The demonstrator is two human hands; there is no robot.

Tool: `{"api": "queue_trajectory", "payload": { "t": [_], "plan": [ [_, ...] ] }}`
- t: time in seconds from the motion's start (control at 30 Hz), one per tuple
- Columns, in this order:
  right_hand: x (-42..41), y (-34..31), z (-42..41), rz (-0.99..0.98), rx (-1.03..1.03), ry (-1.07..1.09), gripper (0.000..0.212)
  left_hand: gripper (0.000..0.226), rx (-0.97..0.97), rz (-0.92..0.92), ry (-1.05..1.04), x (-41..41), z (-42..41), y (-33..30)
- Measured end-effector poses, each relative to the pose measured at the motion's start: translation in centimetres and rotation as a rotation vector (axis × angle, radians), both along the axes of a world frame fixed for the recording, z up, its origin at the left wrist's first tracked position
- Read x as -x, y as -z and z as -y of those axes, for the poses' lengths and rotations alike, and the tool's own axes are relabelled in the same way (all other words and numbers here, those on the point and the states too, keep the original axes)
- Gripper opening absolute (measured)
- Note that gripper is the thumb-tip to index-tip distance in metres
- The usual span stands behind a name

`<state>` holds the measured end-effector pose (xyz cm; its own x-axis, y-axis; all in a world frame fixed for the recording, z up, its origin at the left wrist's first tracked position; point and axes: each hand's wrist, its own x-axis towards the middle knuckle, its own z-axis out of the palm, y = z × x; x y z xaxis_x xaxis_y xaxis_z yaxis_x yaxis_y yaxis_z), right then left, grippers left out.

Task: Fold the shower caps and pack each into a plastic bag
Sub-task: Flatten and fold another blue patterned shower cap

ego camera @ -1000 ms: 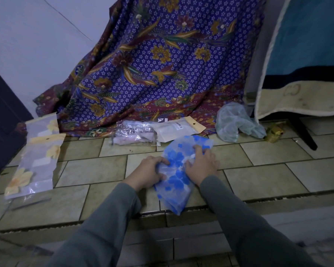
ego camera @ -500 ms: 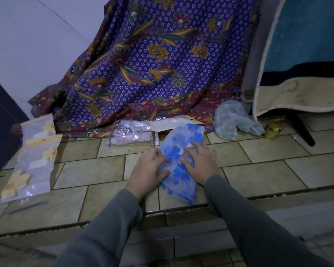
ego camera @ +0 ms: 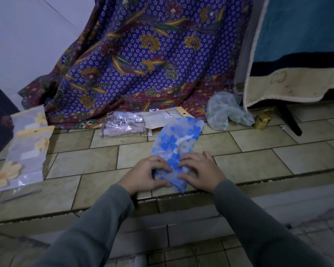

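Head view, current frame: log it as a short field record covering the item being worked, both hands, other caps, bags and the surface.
item in work: blue-flowered shower cap, lying flat on the tiled floor
left hand: fingers curled on the cap's near end
right hand: fingers curled on the same end, opposite side
fold state: near end gathered between the hands, far end spread out
other cap: pale green shower cap, loose by the patterned cloth
bags: clear plastic bags behind the cap; yellow-flowered packed bags at left

Two hands (ego camera: pixel 147 175) (ego camera: pixel 200 172), two shower caps (ego camera: pixel 176 143) (ego camera: pixel 227 111), two flower-printed bags (ego camera: pixel 25 147), one bundle of clear bags (ego camera: pixel 123 124) on the floor.
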<state>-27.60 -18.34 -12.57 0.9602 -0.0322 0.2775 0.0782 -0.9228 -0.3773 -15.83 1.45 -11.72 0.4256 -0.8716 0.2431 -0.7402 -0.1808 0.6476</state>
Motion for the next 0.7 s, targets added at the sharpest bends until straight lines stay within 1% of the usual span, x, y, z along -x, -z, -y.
{"api": "queue_trajectory", "payload": {
  "t": [0.07, 0.13, 0.17, 0.23, 0.3, 0.37, 0.47, 0.53, 0.63, 0.7],
  "plan": [
    [0.4, 0.4, -0.3, 0.134, -0.015, -0.058, 0.022, 0.039, 0.024, -0.002, -0.048, 0.2, 0.3, 0.4],
    [0.7, 0.3, -0.4, 0.121, -0.06, -0.101, 0.015, 0.031, 0.059, -0.005, -0.077, 0.7, 0.6, 0.7],
    [0.8, 0.1, -0.3, 0.081, -0.085, -0.114, 0.016, 0.027, 0.07, -0.008, -0.088, 0.8, 0.6, 0.9],
    [1.0, -0.2, 0.3, -0.001, -0.115, -0.153, 0.029, 0.023, 0.082, -0.016, -0.107, 0.8, 0.6, 1.2],
    [1.0, -0.4, 0.5, -0.046, -0.087, -0.178, 0.038, 0.029, 0.078, -0.02, -0.118, 0.6, 0.6, 1.1],
    [0.9, -0.4, 0.3, -0.032, -0.09, -0.131, 0.035, 0.039, 0.066, -0.035, -0.107, 0.4, 0.6, 0.8],
    [0.7, -0.1, 0.2, 0.027, -0.181, -0.058, 0.019, 0.047, 0.067, -0.073, -0.084, 0.3, 0.6, 0.3],
    [0.6, -0.1, 0.1, 0.039, -0.182, -0.064, 0.012, 0.045, 0.083, -0.085, -0.08, 0.2, 0.5, 0.2],
    [0.6, -0.1, -0.1, 0.053, -0.172, -0.031, 0.011, 0.036, 0.074, -0.085, -0.072, -0.1, 0.5, 0.3],
    [0.9, 0.0, -0.4, 0.088, -0.152, -0.003, 0.009, 0.027, 0.086, -0.072, -0.075, -0.1, 0.7, 0.3]
  ]
}}
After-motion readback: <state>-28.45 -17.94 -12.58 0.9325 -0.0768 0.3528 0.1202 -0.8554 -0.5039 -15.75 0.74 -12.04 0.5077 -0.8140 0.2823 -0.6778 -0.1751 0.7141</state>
